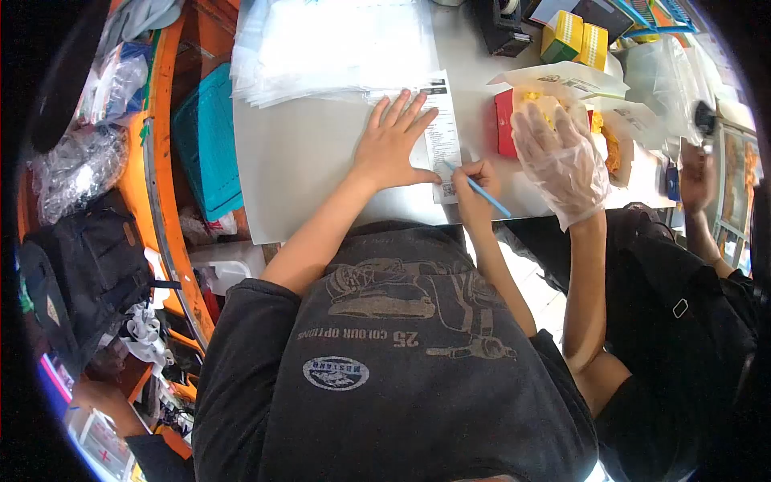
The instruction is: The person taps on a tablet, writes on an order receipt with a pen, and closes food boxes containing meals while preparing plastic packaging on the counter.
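A long printed receipt [442,136] lies on the metal table in front of me. Flat on the table with fingers spread, my left hand [393,145] touches the paper's left edge with its fingertips and thumb. My right hand [475,189] is closed around a blue pen [488,197], its tip at the lower part of the receipt. Just right of it, a co-worker's hand in a clear plastic glove [566,173] is over a red box [504,124] holding yellow food, partly hidden by the glove.
Clear plastic sheets or bags [333,48] are stacked at the back of the table [297,161]. Yellow-green boxes [572,40] and a black tape dispenser [498,28] stand at the back right. A teal crate [205,145] is left of the table. Another person [666,305] is close on my right.
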The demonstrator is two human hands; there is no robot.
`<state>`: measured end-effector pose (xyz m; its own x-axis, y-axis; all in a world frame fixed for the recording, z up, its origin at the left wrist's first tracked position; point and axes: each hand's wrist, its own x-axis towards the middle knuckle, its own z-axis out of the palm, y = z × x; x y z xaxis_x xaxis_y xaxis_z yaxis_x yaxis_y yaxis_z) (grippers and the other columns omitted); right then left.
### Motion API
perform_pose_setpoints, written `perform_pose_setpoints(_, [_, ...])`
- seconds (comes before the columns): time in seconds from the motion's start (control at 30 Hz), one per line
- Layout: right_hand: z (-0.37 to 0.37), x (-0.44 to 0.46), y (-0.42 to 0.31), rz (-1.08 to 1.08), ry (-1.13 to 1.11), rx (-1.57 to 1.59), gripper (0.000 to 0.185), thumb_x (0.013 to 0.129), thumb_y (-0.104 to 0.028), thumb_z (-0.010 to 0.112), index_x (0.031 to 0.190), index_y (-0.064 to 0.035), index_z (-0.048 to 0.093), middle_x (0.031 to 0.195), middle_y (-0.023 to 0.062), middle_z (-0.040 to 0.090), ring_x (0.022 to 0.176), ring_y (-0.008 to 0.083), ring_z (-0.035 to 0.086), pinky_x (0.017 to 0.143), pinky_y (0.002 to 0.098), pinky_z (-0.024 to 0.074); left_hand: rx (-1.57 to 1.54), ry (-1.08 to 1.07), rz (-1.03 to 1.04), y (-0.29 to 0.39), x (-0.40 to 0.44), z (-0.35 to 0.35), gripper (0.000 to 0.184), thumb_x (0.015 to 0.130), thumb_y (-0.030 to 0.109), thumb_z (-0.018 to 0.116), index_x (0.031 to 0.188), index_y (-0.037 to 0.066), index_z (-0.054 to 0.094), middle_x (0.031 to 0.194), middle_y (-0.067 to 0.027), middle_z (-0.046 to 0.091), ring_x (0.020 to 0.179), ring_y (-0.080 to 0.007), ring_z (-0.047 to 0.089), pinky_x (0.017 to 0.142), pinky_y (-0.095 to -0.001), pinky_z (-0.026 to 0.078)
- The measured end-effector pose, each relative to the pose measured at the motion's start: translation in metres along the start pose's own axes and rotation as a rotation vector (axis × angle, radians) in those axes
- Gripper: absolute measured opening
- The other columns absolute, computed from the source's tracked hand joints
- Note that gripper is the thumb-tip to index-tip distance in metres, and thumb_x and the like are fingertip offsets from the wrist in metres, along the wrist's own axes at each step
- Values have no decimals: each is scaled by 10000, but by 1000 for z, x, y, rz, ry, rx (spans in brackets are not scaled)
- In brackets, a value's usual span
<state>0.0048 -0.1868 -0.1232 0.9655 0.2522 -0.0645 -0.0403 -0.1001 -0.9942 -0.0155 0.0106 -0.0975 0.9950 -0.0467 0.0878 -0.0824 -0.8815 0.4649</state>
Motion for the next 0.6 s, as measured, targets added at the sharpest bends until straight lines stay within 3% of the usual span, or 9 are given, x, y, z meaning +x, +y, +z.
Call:
perform_pose_setpoints(0.23, [2,0,-7,74,-104,23,128,793,-10,604,751,-45,488,685,0,528,602,54,470,547,210,376,29,-5,-3,0,0,0,1044,548,653,738,1404,172,382,1514,-77,253,1410,-278,178,1143,-483,103])
perform_pose_setpoints(0.37, [3,1,-9,63,-50,83,125,785,-14,612,746,-39,496,682,18,548,621,52,492,560,223,406,20,8,0,-1,0,1,1050,542,650,742,1405,173,381,1512,-78,258,1410,-276,182,1143,-483,104])
perform_pose_setpoints(0.47, [3,1,-24,22,-90,-326,99,781,-15,603,757,-17,507,671,70,560,618,110,540,581,261,444,17,6,2,-1,0,0,1053,540,652,741,1406,174,379,1511,-78,260,1410,-278,179,1143,-482,104])
perform_pose_setpoints(0.57, [3,-1,-33,-201,182,-574,102,781,-32,604,764,1,508,706,133,588,637,195,592,605,305,471,14,9,2,-1,1,0,1063,539,648,744,1410,167,369,1510,-79,262,1412,-283,173,1142,-484,105])
perform_pose_setpoints(0.6, [2,-1,-40,-195,171,-527,75,786,-22,605,836,9,559,738,161,598,660,269,603,639,326,476,10,6,3,-1,0,0,1072,540,644,746,1415,159,360,1509,-81,262,1412,-287,170,1141,-487,106])
